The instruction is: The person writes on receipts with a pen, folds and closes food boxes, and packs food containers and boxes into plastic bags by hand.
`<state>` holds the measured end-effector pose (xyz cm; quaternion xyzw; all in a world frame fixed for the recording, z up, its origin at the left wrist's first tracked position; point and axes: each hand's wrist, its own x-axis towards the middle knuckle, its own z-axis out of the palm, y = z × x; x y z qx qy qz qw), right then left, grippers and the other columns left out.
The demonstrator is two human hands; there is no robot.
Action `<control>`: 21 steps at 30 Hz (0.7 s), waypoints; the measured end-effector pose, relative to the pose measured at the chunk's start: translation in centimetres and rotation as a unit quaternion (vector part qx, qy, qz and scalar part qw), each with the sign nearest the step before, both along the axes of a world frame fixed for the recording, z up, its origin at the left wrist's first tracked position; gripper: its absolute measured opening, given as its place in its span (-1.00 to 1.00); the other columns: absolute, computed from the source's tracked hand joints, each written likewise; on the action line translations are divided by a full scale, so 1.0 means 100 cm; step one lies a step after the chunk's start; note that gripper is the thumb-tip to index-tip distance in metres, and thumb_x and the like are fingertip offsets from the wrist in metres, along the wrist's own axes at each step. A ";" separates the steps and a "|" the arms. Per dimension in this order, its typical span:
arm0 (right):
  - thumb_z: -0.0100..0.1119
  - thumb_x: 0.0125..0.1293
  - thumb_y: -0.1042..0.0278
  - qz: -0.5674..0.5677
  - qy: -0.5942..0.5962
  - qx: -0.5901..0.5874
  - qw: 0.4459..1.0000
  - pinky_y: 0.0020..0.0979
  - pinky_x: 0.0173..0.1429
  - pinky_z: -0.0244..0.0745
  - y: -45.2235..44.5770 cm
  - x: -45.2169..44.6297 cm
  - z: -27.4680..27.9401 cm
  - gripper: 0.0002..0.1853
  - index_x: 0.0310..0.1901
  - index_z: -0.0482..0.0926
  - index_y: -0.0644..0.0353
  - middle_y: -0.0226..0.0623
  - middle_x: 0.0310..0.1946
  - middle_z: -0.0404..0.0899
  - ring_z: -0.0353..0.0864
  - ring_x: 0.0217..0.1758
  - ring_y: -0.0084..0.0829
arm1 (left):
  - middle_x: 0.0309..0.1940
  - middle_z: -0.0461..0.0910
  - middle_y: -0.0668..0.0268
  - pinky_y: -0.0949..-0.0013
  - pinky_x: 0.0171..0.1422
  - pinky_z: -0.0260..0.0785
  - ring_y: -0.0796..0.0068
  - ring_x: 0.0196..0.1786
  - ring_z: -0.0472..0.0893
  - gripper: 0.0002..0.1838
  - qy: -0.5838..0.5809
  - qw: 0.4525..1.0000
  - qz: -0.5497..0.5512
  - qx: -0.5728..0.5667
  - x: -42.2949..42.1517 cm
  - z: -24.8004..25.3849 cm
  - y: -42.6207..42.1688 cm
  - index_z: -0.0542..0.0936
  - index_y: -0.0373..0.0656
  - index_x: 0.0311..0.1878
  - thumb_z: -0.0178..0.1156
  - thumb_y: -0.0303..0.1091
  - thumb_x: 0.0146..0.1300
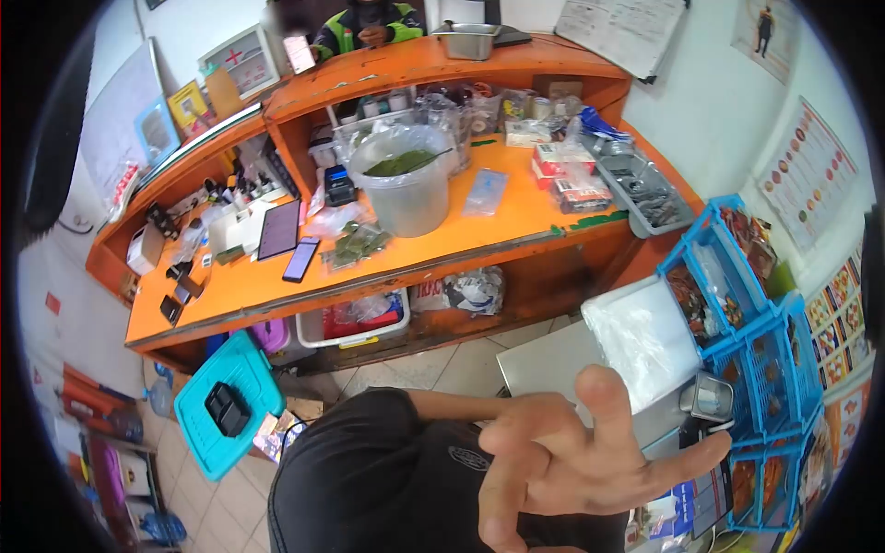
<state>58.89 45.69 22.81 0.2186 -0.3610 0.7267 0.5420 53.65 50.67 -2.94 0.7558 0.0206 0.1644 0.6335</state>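
My right hand [581, 461] is raised close to the camera at the lower right, its fingers spread and bent apart. Nothing shows between them, and the wrist is hidden. Beneath and behind it is black clothing [369, 470] with a small oval logo. To its upper right lies a stack of clear plastic bags [641, 336] on a pale surface, with a small metal container [708, 398] beside the fingers. A blue printed packet [671, 511] is partly covered below the hand. I do not make out my left hand.
An orange counter [369, 276] carries a bucket [406, 198] of green leaves, a bag of leaves [358, 244], phones and boxes. Blue stacked crates [737, 341] stand at right. A teal lid [217, 396] lies at lower left. A person [373, 28] sits behind the counter.
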 end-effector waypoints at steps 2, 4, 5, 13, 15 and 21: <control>-0.39 0.11 -0.69 0.044 0.012 0.011 0.999 -0.04 0.02 0.48 0.011 -0.004 -0.005 0.13 0.49 -0.38 -0.01 0.36 0.41 -0.32 0.20 0.30 0.24 | 0.09 0.44 0.09 0.09 0.22 0.12 0.20 0.14 0.39 -0.51 0.025 0.997 0.062 -0.042 -0.009 -0.007 0.005 0.53 -0.19 0.03 0.25 -0.10 0.09; -0.39 0.10 -0.70 0.071 0.018 0.012 0.997 -0.06 0.01 0.48 0.026 -0.012 -0.006 0.14 0.49 -0.39 0.00 0.36 0.42 -0.33 0.20 0.30 0.24 | 0.08 0.46 0.09 0.10 0.20 0.14 0.20 0.12 0.41 -0.53 0.045 0.988 0.127 -0.074 -0.019 -0.014 0.022 0.54 -0.19 0.02 0.24 -0.11 0.09; -0.38 0.10 -0.70 0.081 0.007 0.005 0.997 -0.06 0.04 0.47 0.034 -0.017 -0.004 0.14 0.49 -0.39 0.00 0.37 0.42 -0.34 0.19 0.31 0.24 | 0.07 0.47 0.09 0.10 0.19 0.15 0.20 0.11 0.41 -0.54 0.055 0.980 0.168 -0.090 -0.029 -0.018 0.040 0.54 -0.19 0.01 0.24 -0.11 0.10; -0.28 0.09 -0.68 0.148 -0.008 -0.044 0.988 -0.05 0.20 0.39 0.140 -0.081 -0.012 0.18 0.49 -0.35 0.09 0.41 0.41 -0.35 0.26 0.26 0.26 | 0.00 0.52 0.11 0.14 0.10 0.23 0.22 0.03 0.47 -0.59 0.039 0.950 0.283 -0.129 -0.104 -0.032 0.184 0.57 -0.19 -0.02 0.21 -0.14 0.13; -0.26 0.09 -0.68 0.168 -0.030 -0.055 0.984 -0.07 0.17 0.43 0.181 -0.102 -0.009 0.19 0.48 -0.35 0.11 0.44 0.40 -0.34 0.29 0.25 0.25 | -0.02 0.53 0.11 0.15 0.08 0.25 0.23 0.00 0.49 -0.61 0.021 0.951 0.278 -0.136 -0.120 -0.034 0.217 0.57 -0.20 -0.03 0.20 -0.15 0.14; -0.22 0.10 -0.65 0.164 0.018 -0.089 0.982 -0.21 -0.08 0.58 0.288 -0.166 -0.012 0.19 0.47 -0.34 0.16 0.45 0.39 -0.31 0.35 0.20 0.25 | -0.07 0.58 0.12 0.18 0.02 0.31 0.24 -0.06 0.54 -0.65 -0.035 0.949 0.288 -0.124 -0.170 -0.027 0.309 0.60 -0.20 -0.06 0.18 -0.17 0.16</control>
